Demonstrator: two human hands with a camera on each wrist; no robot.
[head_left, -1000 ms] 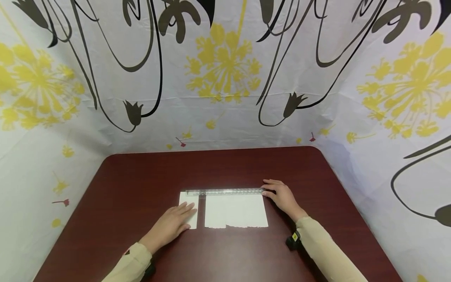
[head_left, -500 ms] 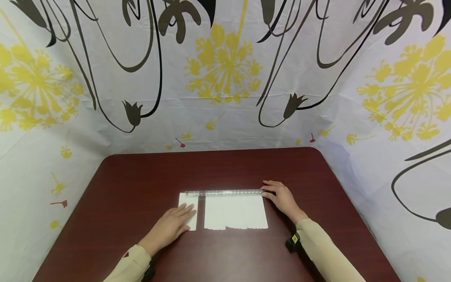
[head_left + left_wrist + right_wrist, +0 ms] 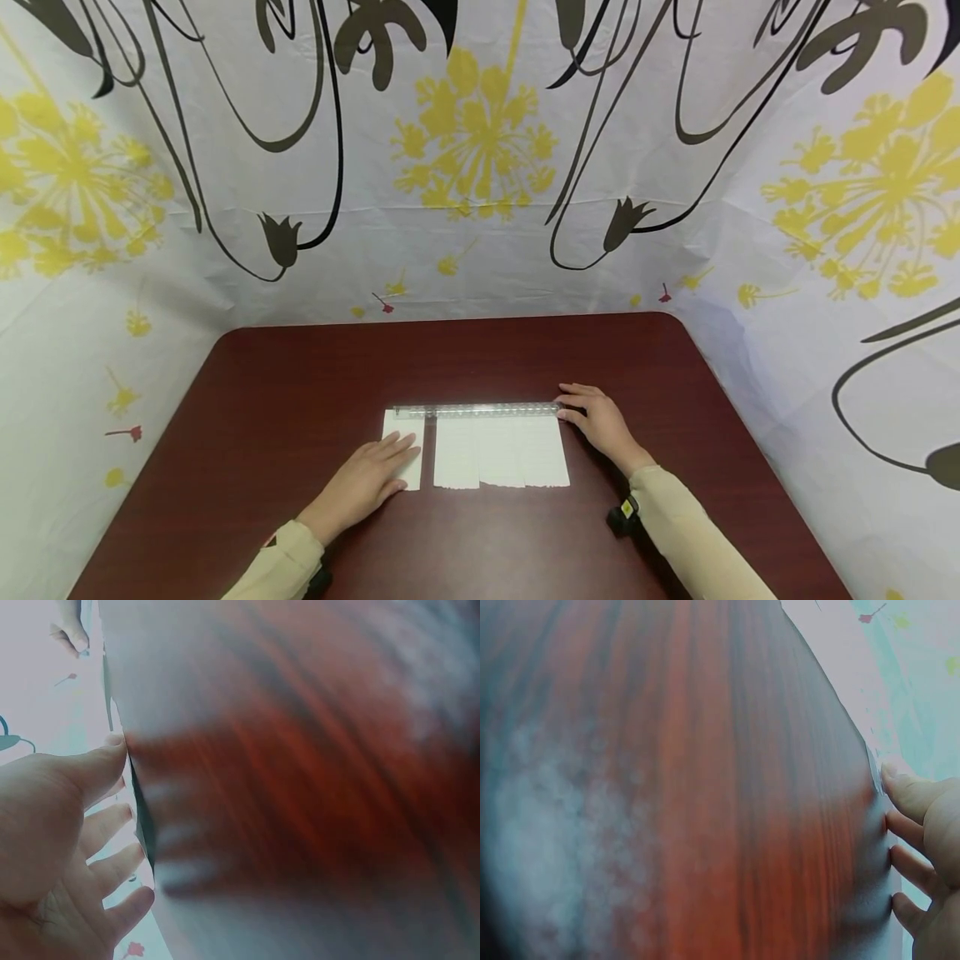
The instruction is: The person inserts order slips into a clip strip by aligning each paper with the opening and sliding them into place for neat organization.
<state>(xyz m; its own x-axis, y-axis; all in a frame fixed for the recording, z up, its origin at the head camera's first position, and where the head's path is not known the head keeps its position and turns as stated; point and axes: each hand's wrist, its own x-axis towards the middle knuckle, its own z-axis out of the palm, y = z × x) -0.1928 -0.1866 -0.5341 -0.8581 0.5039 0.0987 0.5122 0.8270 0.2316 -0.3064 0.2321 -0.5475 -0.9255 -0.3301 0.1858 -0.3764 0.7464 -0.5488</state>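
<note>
A clear ruler (image 3: 495, 410) lies crosswise over the upper ends of several white paper strips (image 3: 501, 454), which sit side by side with uneven lower edges. To their left, across a narrow gap of bare wood, is a single white paper strip (image 3: 402, 423). My left hand (image 3: 363, 483) lies on that strip with fingers extended to the right. My right hand (image 3: 603, 425) pinches the ruler's right end, thumb at its near edge and index finger at its far edge. In the right wrist view the thumb is at the paper's edge and the other fingertips touch the table.
The dark red wooden table (image 3: 480, 358) has rounded far corners. A patterned white cloth (image 3: 360, 192) hangs behind and along both sides. A black wrist device (image 3: 622, 518) sits under the right sleeve.
My left hand and the single strip have shifted slightly right, so the gap beside the other strips is narrower. The right hand stays at the ruler's end.
</note>
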